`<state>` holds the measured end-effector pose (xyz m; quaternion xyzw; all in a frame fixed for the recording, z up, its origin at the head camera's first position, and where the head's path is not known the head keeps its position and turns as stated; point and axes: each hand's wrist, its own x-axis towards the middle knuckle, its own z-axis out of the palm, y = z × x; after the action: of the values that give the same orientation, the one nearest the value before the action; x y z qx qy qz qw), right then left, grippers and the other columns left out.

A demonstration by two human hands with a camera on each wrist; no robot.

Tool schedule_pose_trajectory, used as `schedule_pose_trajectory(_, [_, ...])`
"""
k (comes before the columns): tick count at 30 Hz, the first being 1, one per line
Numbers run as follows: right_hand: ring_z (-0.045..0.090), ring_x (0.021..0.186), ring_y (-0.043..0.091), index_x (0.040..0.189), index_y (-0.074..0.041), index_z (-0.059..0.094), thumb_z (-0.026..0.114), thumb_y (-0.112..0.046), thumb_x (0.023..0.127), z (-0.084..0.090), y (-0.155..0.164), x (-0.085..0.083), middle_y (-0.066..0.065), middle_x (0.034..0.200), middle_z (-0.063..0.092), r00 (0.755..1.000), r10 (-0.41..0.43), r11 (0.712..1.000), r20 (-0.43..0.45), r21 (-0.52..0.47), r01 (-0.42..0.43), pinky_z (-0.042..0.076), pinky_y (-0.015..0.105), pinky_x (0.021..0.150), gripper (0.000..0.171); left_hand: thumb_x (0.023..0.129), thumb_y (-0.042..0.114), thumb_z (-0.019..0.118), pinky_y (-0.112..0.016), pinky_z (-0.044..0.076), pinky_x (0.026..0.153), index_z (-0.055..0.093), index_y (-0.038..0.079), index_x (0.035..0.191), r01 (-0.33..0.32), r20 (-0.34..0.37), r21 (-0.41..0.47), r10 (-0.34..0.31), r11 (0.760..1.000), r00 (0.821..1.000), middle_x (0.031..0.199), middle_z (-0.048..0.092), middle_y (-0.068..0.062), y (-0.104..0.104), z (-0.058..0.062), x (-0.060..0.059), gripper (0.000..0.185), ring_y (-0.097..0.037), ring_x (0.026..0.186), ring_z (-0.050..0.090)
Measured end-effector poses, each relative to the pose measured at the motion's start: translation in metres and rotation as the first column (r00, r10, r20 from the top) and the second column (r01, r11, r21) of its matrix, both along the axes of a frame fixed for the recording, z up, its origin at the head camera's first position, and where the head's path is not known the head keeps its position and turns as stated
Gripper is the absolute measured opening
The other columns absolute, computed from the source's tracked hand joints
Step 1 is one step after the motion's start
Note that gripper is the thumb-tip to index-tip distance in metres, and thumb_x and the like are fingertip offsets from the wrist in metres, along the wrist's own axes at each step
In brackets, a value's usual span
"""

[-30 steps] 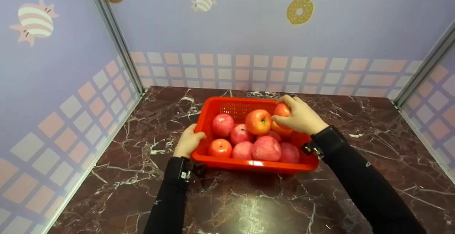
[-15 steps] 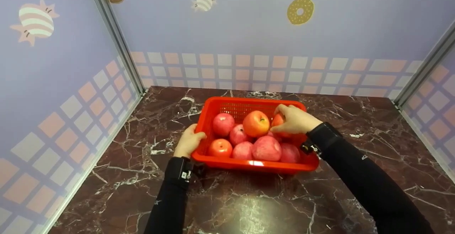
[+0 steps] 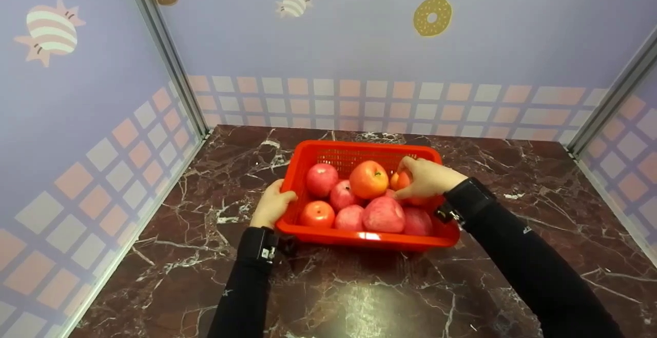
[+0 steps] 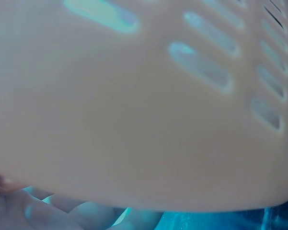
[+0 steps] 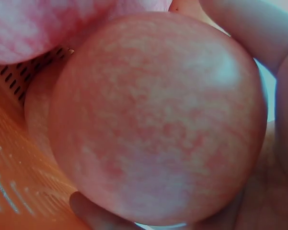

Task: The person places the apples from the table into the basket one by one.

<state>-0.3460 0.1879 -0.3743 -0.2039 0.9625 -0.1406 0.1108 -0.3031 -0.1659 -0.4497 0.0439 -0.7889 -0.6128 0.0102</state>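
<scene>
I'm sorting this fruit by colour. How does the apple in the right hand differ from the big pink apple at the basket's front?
The apple in the right hand is orange-red; the big pink apple is pink and looks larger. The first is held in the right hand at the basket's far right; the second lies free, low near the front rim. Both are round and inside the red basket, whose left side the left hand holds.

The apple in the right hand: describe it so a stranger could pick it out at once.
On the dark marble table stands a red basket full of apples. At its far right corner the right hand curls over one orange-red apple. It is the only apple with fingers around it, and it is yellower than the pink ones below.
</scene>
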Motion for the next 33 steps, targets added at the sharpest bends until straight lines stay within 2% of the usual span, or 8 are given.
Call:
schedule_pose_trajectory(8, [0.063,0.101,0.029,0.125,-0.007,0.056,0.077,-0.054,0.085,0.0,0.001,0.0,0.015,0.112,0.067,1.0,-0.001,1.0,0.02,-0.016,0.001,0.051,0.047,0.092,0.065,0.081,0.0,0.055,-0.033,0.053,0.081,0.058,-0.008,0.119,0.006,0.0,0.001,-0.006,1.0,1.0,0.114,0.065,-0.024,0.001,0.001,0.0,0.038,-0.026,0.094,0.064])
schedule_pose_trajectory(14, [0.064,0.102,0.028,0.128,-0.006,0.057,0.077,-0.048,0.086,0.002,0.004,-0.001,0.015,0.116,0.066,1.0,-0.004,0.998,0.02,-0.062,0.005,0.051,0.047,0.095,0.063,0.081,0.001,0.055,-0.029,0.051,0.078,0.059,-0.007,0.118,0.006,-0.001,-0.018,-0.006,1.0,1.0,0.112,0.065,-0.022,0.001,0.002,-0.001,0.038,-0.023,0.092,0.063])
schedule_pose_trajectory(22, [0.064,0.098,0.025,0.132,-0.004,0.056,0.076,-0.043,0.088,0.001,0.007,-0.002,0.014,0.11,0.068,1.0,0.007,0.994,0.006,-0.11,-0.006,0.052,0.044,0.091,0.063,0.081,0.001,0.055,-0.028,0.051,0.077,0.058,-0.006,0.118,0.007,0.003,-0.021,-0.007,1.0,1.0,0.108,0.065,-0.019,-0.001,0.001,0.001,0.037,-0.023,0.092,0.063])
schedule_pose_trajectory(33, [0.063,0.112,0.033,0.134,-0.004,0.055,0.076,-0.043,0.088,0.003,0.012,0.0,0.017,0.116,0.068,1.0,-0.015,0.987,0.001,-0.162,0.015,0.051,0.051,0.099,0.064,0.081,0.002,0.055,-0.03,0.052,0.078,0.058,-0.007,0.119,0.006,0.001,-0.027,-0.006,1.0,1.0,0.109,0.065,-0.02,0.0,0.001,0.0,0.038,-0.024,0.092,0.064])
